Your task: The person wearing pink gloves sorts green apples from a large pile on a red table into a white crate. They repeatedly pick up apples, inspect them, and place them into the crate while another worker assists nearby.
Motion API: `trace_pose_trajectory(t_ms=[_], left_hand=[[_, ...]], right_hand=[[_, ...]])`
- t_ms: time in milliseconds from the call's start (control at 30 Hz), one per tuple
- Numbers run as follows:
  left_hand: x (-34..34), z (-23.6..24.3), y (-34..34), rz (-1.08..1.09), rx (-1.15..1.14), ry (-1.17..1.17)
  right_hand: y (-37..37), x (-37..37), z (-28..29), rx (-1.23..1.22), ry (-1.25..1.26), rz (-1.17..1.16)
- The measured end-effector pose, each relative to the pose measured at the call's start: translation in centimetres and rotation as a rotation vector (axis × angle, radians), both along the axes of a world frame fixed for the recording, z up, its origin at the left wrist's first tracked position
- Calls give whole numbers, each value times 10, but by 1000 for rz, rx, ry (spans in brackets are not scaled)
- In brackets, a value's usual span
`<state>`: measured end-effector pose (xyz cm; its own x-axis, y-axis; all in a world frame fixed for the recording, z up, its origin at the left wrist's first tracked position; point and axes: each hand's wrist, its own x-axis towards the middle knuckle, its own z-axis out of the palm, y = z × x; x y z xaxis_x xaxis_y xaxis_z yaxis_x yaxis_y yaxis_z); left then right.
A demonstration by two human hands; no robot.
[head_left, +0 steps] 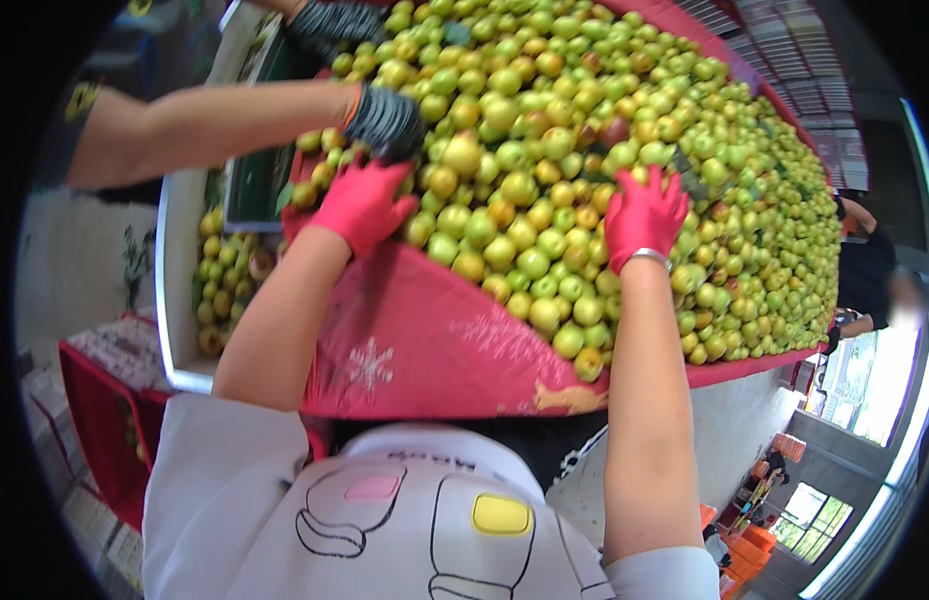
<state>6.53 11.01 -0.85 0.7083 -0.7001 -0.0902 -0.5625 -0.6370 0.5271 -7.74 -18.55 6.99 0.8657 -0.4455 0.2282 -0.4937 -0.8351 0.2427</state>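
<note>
We had the green-yellow fruit (544, 180) heaped over the red-covered desk (414, 340), from its middle to the far right. Our left hand (364, 207), gloved in pink, was partly open and looked empty at the heap's left side, just beside a co-worker's grey-gloved hand (386, 124). Our right hand (646, 217) lay spread on the fruit, fingers apart, gripping nothing we could see. We judged that light, raking fingers suited this step, turning fruit without bruising it. On the left, a white-edged trough (163, 280) held loose fruit beside a dark green tray (252, 190); near left, a red crate (89, 420) seemed to hold a little.
</note>
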Motion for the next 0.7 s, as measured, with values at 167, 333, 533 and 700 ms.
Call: trace_pose_trajectory(t_ms=[167, 333, 533, 700], left_hand=[[-10, 12, 35, 120, 37, 18], [-8, 19, 31, 163, 167, 36], [19, -9, 35, 193, -139, 233], [18, -17, 33, 219, -112, 140]], right_hand=[[128, 29, -28, 541, -158, 346], [146, 25, -67, 566, 131, 202], [110, -10, -48, 353, 140, 228], [103, -4, -49, 319, 38, 201]])
